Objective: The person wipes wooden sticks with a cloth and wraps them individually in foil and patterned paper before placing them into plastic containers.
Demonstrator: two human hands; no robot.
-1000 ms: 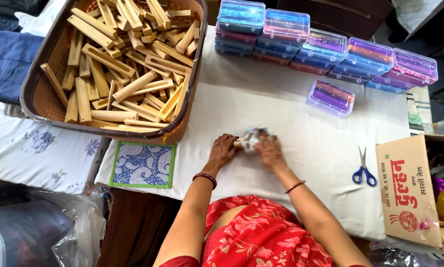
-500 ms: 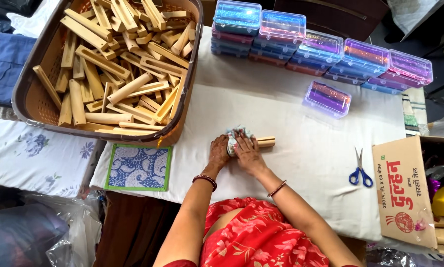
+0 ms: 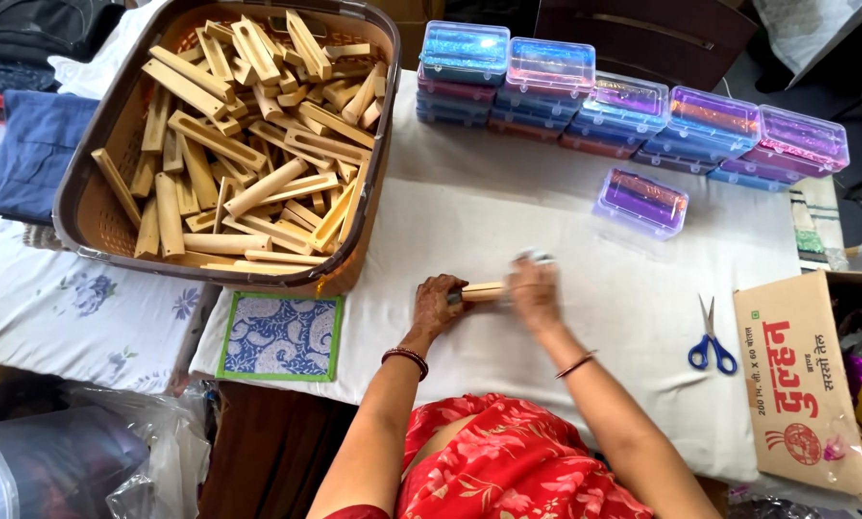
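Wiping step, centre frame: left hand [image 3: 438, 306] grips one end of a bamboo stick [image 3: 484, 291] while right hand [image 3: 535, 288], blurred, clasps a cloth [image 3: 535, 258] around it; next, presumably, an even stroke along its length.

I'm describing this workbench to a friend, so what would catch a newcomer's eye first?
Probably the big brown basket heaped with pale wooden pieces at upper left. Next, the row of stacked glittery plastic boxes along the far edge. At centre, the left hand and right hand grip one wooden stick on the white cloth.
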